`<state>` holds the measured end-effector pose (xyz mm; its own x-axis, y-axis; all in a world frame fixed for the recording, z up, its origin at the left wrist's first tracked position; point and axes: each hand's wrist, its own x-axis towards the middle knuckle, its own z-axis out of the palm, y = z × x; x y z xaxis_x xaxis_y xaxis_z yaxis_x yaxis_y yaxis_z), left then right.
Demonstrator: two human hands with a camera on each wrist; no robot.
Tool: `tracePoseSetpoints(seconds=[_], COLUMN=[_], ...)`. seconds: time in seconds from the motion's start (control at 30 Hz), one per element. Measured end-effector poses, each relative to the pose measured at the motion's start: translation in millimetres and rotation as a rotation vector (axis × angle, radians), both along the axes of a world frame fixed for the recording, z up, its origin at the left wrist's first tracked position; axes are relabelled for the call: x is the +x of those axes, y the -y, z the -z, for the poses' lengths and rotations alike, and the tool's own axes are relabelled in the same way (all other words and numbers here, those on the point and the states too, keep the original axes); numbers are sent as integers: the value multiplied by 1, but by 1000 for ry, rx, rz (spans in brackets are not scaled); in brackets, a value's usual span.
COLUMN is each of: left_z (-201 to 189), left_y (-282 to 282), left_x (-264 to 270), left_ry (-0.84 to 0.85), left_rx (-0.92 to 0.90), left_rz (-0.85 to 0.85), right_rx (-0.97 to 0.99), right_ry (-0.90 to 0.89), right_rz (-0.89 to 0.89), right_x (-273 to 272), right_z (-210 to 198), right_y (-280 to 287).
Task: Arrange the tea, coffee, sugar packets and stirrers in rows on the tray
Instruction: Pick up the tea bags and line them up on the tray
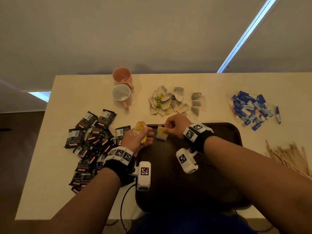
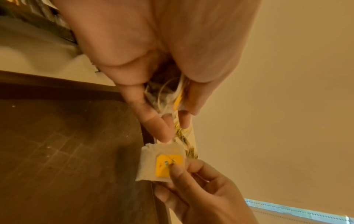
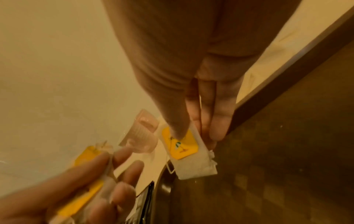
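- Our right hand (image 1: 175, 127) pinched one tea bag (image 1: 161, 134) by its tag, just over the tray's (image 1: 233, 132) far-left corner.
- Our left hand (image 1: 136, 141) gripped a bunch of spare bags (image 1: 141, 130).
- We judged it best laid flat and square, starting a row.

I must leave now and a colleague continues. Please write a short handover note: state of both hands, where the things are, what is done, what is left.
Left hand: holds a small bunch of tea bags at the tray's far left corner.
Right hand: pinches one tea bag by its yellow tag, low over the tray.
On the table: coffee sachets left, tea bag pile behind the tray, sugar packets far right, stirrers near right.
Done: no row visible yet.
Left: all four rows.
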<state>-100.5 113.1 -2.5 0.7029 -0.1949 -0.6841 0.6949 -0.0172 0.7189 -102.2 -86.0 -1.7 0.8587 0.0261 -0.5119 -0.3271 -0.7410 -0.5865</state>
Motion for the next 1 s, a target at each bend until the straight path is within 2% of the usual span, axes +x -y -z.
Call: tracePoseSetpoints(seconds=[0.27,0.43,0.8,1.0], left_z=[8,12,10,9], left_y=[-12,-14,-13,-12], left_x=[4,5,7,7], left_ry=[-2,-25,-51,-37], left_rx=[-11,-12,-50,-29], left_rz=[-77,-113,-151,-149], right_rx=[-66,-128,-62,-196], right_ry=[-1,8,-111,-25], right_rz=[-86,-50,-220,-116], right_x=[30,42,39,41], right_z=[21,28,22,29], right_y=[-40,-47,-46,-52])
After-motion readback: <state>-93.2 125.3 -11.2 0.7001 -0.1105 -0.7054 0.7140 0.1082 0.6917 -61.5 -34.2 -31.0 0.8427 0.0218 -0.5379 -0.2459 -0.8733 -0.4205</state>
